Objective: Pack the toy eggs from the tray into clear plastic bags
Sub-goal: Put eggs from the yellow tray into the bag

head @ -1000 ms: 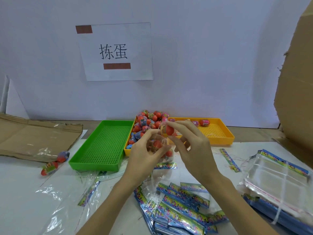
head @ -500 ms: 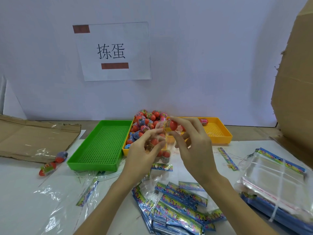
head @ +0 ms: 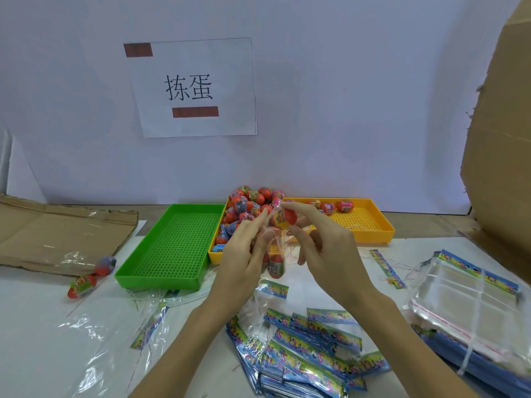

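My right hand point(head: 324, 251) pinches a red toy egg point(head: 284, 219) between thumb and fingertips, right at the mouth of a clear plastic bag point(head: 275, 254). My left hand point(head: 244, 259) grips that bag at its upper edge. An egg point(head: 276, 267) hangs inside the bag, low between my hands. Behind them stands the yellow tray point(head: 370, 225) with a heap of toy eggs point(head: 247, 205) at its left end and a few loose ones point(head: 336, 206) at the back.
A green tray point(head: 172, 245) with nothing in it stands left of the yellow one. Two packed eggs point(head: 92, 275) lie at the left by flat cardboard point(head: 57, 234). Printed bag headers point(head: 310, 354) pile at the front. A bundle of clear bags point(head: 465, 305) lies right, a cardboard wall point(head: 500, 139) beyond.
Both hands stay at the bag's mouth; my right hand has turned the red egg and brought it slightly lower toward the opening. The bag hangs a little lower.
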Demonstrator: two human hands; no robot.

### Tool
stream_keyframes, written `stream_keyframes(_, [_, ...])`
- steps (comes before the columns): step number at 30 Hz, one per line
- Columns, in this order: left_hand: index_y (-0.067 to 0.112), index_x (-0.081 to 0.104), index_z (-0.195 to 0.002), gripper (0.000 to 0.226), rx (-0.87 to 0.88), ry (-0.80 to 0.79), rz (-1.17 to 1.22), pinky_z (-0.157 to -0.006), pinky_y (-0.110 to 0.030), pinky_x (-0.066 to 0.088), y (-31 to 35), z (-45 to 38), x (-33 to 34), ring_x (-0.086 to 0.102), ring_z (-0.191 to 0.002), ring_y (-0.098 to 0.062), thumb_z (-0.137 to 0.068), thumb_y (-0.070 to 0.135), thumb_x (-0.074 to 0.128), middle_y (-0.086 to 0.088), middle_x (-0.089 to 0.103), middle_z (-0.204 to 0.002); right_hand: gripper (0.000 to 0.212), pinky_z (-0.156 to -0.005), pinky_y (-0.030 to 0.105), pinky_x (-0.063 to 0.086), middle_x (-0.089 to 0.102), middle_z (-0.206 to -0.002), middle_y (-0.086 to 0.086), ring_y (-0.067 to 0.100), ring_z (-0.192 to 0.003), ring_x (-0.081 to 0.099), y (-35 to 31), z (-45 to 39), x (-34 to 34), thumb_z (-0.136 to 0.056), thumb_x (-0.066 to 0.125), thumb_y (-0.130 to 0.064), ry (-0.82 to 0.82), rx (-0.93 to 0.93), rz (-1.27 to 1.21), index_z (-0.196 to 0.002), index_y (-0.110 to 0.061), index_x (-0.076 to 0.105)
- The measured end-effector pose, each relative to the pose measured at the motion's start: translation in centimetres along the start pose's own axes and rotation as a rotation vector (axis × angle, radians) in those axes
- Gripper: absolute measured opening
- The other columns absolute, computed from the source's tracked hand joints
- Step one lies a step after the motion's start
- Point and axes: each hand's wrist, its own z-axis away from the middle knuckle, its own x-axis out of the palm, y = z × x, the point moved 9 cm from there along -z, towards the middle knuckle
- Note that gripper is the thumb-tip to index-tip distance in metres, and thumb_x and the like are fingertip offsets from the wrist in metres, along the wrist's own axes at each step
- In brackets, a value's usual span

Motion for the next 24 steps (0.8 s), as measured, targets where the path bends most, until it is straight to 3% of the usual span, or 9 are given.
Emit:
stream_keyframes(3, [0.019,0.043,-0.159,0.059,-0.025,0.006,-0.025,-0.105,-0.020,0.041,-0.1,-0.1,-0.2,0.053,-0.120,-0.007,-0.105,0.042,0.047,0.003,0.058,-0.126,0.036,-0.065,0.009,0.047,0.058,-0.106,-0.015,0.001,-0.068,0.060,0.0,-0.2,0.4,-0.103,0.061,-0.016,-0.055,-0.014,0.007,-0.137,-0.025,0.064])
stream_keyframes(6, [0.014,0.041,-0.160,0.063,-0.017,0.002,-0.039,-0.103,-0.017,0.041,0.1,-0.2,-0.2,0.054,-0.119,-0.009,-0.103,0.041,0.049,-0.001,0.057,-0.125,0.037,-0.064,0.006,0.044,0.058,-0.110,-0.008,0.004,-0.072,0.063,-0.1,-0.2,0.7,-0.103,0.061,-0.012,-0.094,-0.036,0.018,-0.138,-0.023,0.064])
stream_keyframes(11, [0.013,0.041,-0.159,0.063,-0.015,0.024,-0.037,-0.105,-0.020,0.043,0.1,-0.2,-0.4,0.054,-0.120,-0.008,-0.103,0.040,0.051,0.000,0.057,-0.126,0.037,-0.063,0.007,0.044,0.057,-0.110,-0.009,0.006,-0.070,0.063,-0.3,0.0,1.1,-0.104,0.060,-0.020,-0.113,-0.059,0.002,-0.141,-0.026,0.062])
stream_keyframes(14, [0.017,0.044,-0.158,0.059,-0.009,0.046,-0.031,-0.103,-0.020,0.043,0.2,-0.2,-0.6,0.053,-0.113,-0.008,-0.104,0.039,0.053,0.011,0.054,-0.117,0.042,-0.062,0.007,0.045,0.061,-0.107,-0.015,0.007,-0.065,0.064,-0.3,0.0,1.0,-0.102,0.063,-0.028,-0.089,-0.047,0.026,-0.144,-0.030,0.056])
stream_keyframes(19, [0.030,0.051,-0.150,0.049,-0.079,0.020,0.122,-0.112,-0.045,0.048,0.0,0.0,-0.2,0.056,-0.133,-0.013,-0.104,0.044,0.056,0.010,0.060,-0.140,0.032,-0.061,0.010,0.046,0.058,-0.113,-0.014,0.008,-0.070,0.063,0.1,0.2,1.6,-0.099,0.062,-0.043,-0.127,-0.014,0.056,-0.129,-0.030,0.060])
stream_keyframes(21, [0.028,0.053,-0.149,0.049,-0.130,0.009,0.191,-0.106,-0.057,0.052,-0.3,0.1,0.1,0.061,-0.130,-0.025,-0.102,0.041,0.059,0.003,0.063,-0.136,0.030,-0.064,0.013,0.049,0.052,-0.119,-0.012,0.008,-0.071,0.062,0.3,0.2,1.8,-0.099,0.061,-0.045,-0.156,0.002,0.081,-0.126,-0.032,0.063])
stream_keyframes(24, [0.028,0.058,-0.143,0.042,-0.158,0.010,0.228,-0.101,-0.057,0.055,-0.5,0.2,0.2,0.066,-0.116,-0.024,-0.102,0.038,0.062,0.002,0.067,-0.121,0.022,-0.064,0.011,0.046,0.054,-0.120,-0.009,0.006,-0.069,0.061,0.6,0.1,1.8,-0.099,0.065,-0.039,-0.158,0.008,0.082,-0.116,-0.025,0.069])
